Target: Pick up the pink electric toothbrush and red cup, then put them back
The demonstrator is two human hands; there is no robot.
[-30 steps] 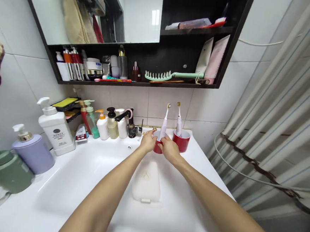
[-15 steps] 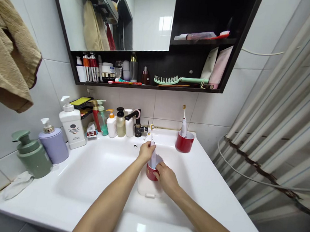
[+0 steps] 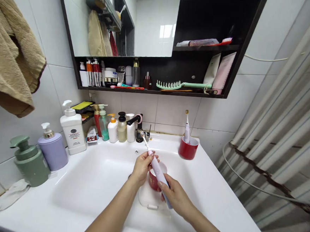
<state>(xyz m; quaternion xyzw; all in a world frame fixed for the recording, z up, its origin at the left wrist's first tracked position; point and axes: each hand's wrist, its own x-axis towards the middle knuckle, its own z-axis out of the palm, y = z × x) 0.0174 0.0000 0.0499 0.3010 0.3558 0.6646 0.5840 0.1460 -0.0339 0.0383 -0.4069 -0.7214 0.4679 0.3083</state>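
Observation:
A pale lilac electric toothbrush [image 3: 158, 170] slants over the sink, brush head up and to the left. My left hand [image 3: 141, 167] is closed round its upper handle, thumb on top. My right hand [image 3: 176, 198] is closed on its lower end. Just behind the toothbrush, between my hands, is a red cup [image 3: 153, 181], close against my left fingers; I cannot tell whether they touch it. It sits over a white plastic box [image 3: 147, 199] in the white sink basin [image 3: 94, 182].
A second red cup [image 3: 187, 148] with another toothbrush stands at the back right of the sink. Pump bottles [image 3: 73, 128] line the left side and back beside the black tap [image 3: 137, 127]. A brown towel [image 3: 12, 60] hangs at the left. A shelf with a green comb [image 3: 178, 85] hangs above.
The toothbrush has come out of the red cup and tilted. My right hand left the cup and took the handle's lower end. Earlier both hands brought the cup forward from the back.

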